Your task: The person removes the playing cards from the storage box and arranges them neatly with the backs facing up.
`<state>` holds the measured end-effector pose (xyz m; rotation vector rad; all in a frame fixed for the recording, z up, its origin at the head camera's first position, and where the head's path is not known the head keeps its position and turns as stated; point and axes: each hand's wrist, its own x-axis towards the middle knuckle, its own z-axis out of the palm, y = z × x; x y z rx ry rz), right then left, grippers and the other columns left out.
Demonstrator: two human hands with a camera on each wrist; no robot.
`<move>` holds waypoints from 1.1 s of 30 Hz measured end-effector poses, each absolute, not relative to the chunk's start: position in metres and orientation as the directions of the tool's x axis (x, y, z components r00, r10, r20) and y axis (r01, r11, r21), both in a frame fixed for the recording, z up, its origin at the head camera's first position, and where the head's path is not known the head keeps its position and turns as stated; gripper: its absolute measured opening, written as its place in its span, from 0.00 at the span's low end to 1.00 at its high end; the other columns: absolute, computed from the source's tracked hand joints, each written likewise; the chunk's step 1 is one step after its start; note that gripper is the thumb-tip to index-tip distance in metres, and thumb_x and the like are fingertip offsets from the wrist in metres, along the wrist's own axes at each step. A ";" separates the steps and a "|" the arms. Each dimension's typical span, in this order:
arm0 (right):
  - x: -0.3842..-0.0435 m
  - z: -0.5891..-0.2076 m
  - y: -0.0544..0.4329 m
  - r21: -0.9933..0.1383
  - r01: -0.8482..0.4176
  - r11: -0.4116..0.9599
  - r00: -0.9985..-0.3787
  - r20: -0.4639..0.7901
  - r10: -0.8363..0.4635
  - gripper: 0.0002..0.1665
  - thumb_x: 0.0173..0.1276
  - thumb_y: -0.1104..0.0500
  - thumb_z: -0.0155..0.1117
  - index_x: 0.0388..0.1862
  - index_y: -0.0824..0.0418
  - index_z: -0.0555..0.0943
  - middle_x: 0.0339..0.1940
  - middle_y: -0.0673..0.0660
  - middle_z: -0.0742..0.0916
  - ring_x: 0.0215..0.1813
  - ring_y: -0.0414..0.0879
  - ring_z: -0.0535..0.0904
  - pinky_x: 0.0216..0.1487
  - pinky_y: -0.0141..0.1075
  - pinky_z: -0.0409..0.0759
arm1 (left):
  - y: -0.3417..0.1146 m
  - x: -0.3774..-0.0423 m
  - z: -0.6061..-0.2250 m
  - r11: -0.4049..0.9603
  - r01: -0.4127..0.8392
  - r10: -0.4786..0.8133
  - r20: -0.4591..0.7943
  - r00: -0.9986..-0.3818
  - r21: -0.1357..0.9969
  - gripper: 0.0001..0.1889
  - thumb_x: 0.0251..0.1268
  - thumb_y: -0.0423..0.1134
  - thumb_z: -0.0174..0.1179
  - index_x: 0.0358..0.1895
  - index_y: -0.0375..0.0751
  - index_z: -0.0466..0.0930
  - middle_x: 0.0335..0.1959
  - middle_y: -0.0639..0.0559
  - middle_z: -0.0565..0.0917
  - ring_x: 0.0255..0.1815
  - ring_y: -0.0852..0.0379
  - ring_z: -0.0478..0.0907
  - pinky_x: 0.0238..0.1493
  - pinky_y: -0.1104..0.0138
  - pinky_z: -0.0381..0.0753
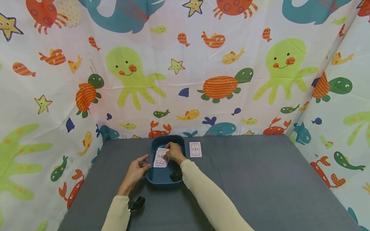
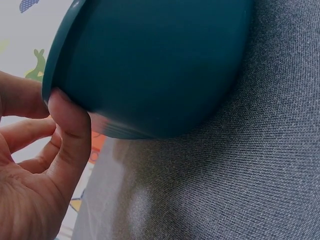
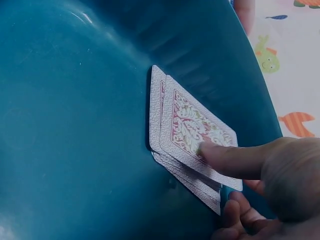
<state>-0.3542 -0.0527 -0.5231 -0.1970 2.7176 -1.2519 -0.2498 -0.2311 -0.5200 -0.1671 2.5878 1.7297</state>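
- One deep teal, rounded rectangular plastic bin (image 1: 159, 180) stands on the grey cloth-covered surface (image 1: 260, 179), its far rim close to the surface's back edge.
- Behind that edge hangs a white fabric backdrop (image 1: 170, 85) printed with sea animals; it also rises along the left and right sides.
- The left hand (image 1: 134, 173) has its grip on the bin's left rim, thumb on one side of the wall and forefinger on the other.
- The right hand (image 1: 174, 152) reaches over the bin's right wall; its grip pinches at the stack, thumb flat on the top card's back, fingers under the near edge.
- That stack of white-bordered, red-patterned playing cards (image 1: 160, 157) is inside the bin, toward its left wall, fanned slightly; at least three cards show, but overlap hides the exact count.
- One single white playing card with a reddish pattern (image 1: 195, 149) lies on the surface, just beside the bin's right wall and apart from it.
- Room: bare bin floor extends from the stack toward the near end; a broad stretch of surface runs right of the single card, with more between the bin and the left backdrop.
- Two pale yellow sleeves (image 1: 214, 195) and two black wrist devices (image 1: 136, 203), one per arm, are visible.
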 end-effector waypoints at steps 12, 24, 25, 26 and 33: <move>-0.354 -0.517 -0.050 -0.879 0.011 0.476 -0.983 -0.095 -0.154 0.12 0.63 0.62 0.69 0.45 0.58 0.82 0.33 0.56 0.85 0.31 0.46 0.78 0.28 0.33 0.76 | -0.229 -0.252 -0.520 0.400 -0.122 -0.083 -0.097 -0.992 0.909 0.28 0.69 0.33 0.57 0.72 0.40 0.66 0.62 0.39 0.73 0.44 0.51 0.76 0.31 0.65 0.78; -0.357 -0.510 -0.048 -0.946 0.043 0.322 -0.990 -0.085 -0.116 0.08 0.66 0.60 0.67 0.44 0.56 0.84 0.27 0.52 0.80 0.28 0.42 0.74 0.25 0.32 0.73 | -0.229 -0.251 -0.519 0.401 -0.106 -0.088 -0.077 -0.993 0.910 0.28 0.68 0.31 0.57 0.71 0.37 0.67 0.61 0.37 0.74 0.40 0.53 0.77 0.29 0.66 0.77; -0.358 -0.510 -0.048 -0.946 0.046 0.320 -0.990 -0.086 -0.112 0.08 0.66 0.60 0.67 0.44 0.55 0.84 0.28 0.52 0.80 0.28 0.42 0.74 0.26 0.32 0.73 | -0.228 -0.251 -0.519 0.401 -0.107 -0.090 -0.078 -0.993 0.910 0.28 0.68 0.31 0.57 0.71 0.37 0.67 0.60 0.37 0.74 0.41 0.52 0.76 0.30 0.66 0.77; -0.358 -0.510 -0.047 -0.947 0.045 0.319 -0.990 -0.084 -0.111 0.08 0.66 0.59 0.68 0.44 0.55 0.84 0.28 0.52 0.81 0.29 0.42 0.75 0.26 0.32 0.74 | -0.228 -0.251 -0.519 0.399 -0.112 -0.093 -0.081 -0.992 0.910 0.28 0.68 0.31 0.57 0.71 0.37 0.67 0.60 0.38 0.74 0.41 0.52 0.76 0.30 0.66 0.77; -0.359 -0.500 -0.046 -0.959 0.016 0.284 -0.988 -0.059 -0.144 0.08 0.66 0.59 0.68 0.44 0.55 0.85 0.30 0.53 0.82 0.32 0.47 0.80 0.39 0.44 0.84 | -0.229 -0.251 -0.519 0.388 -0.121 -0.092 -0.093 -0.991 0.914 0.28 0.68 0.32 0.57 0.71 0.38 0.66 0.59 0.40 0.74 0.40 0.51 0.76 0.29 0.65 0.76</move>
